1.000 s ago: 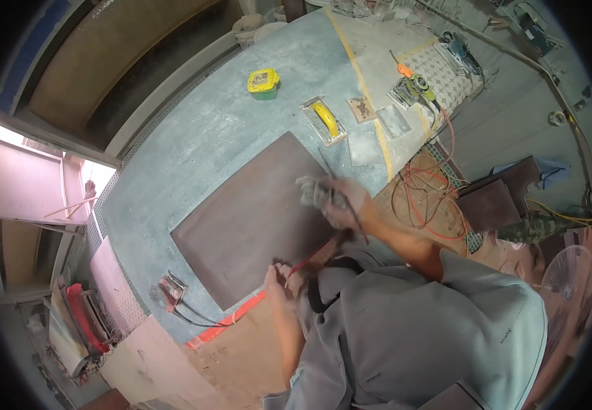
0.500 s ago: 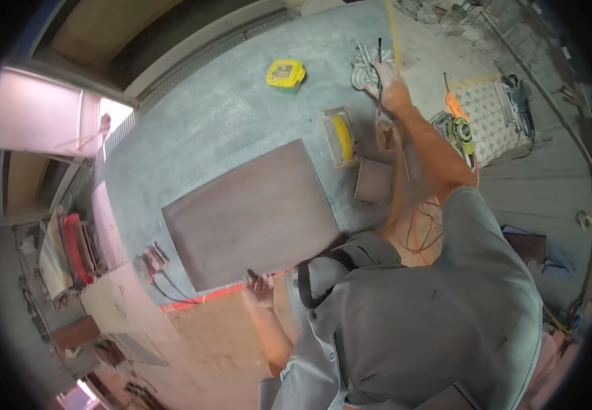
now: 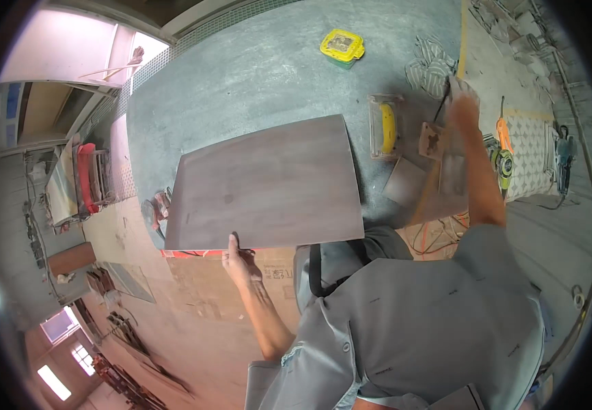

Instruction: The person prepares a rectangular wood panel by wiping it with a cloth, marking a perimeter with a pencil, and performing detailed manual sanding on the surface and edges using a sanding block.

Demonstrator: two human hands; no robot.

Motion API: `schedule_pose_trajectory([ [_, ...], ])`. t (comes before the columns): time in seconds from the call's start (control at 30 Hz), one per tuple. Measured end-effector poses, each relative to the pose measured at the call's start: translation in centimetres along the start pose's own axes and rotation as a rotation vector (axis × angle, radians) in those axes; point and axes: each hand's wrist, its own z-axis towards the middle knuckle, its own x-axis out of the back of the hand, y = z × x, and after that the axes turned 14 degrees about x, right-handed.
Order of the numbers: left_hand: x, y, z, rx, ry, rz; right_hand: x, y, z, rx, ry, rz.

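Note:
A large flat brown-grey panel (image 3: 268, 184) rests on the blue-grey table, its near edge at the table's front. My left hand (image 3: 239, 260) grips that edge, thumb on top and fingers beneath. At the far right, my right hand (image 3: 464, 99) is partly blurred, with its fingers closed round a thin dark stick (image 3: 441, 107); its kind is unclear. Just beyond that hand lies a crumpled striped grey glove (image 3: 430, 68). A small wooden block (image 3: 432, 140) with a dark mark sits below the stick, beside a square brown piece (image 3: 406, 181).
A clear box with a yellow object (image 3: 387, 126) stands right of the panel. A yellow-lidded tub (image 3: 342, 46) is farther back. A corded sander (image 3: 156, 208) sits at the panel's left. Green and orange power tools (image 3: 504, 160) lie at the right, cables (image 3: 439, 232) below the table edge.
The view has shifted, and the panel's near edge now lies in my left hand's grip. My right hand has moved nearer from the glove, the dark stick tilting with it.

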Motion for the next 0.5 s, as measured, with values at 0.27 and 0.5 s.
schedule_pose_trajectory([
  [0.27,-8.9,11.3,0.3,-0.235,0.014,-0.026,9.8,-25.7,-1.3,0.665,0.095,1.005],
  [0.5,-6.6,20.3,3.4,-0.562,-0.073,0.371,12.0,-33.9,-1.2,0.244,0.272,1.539],
])
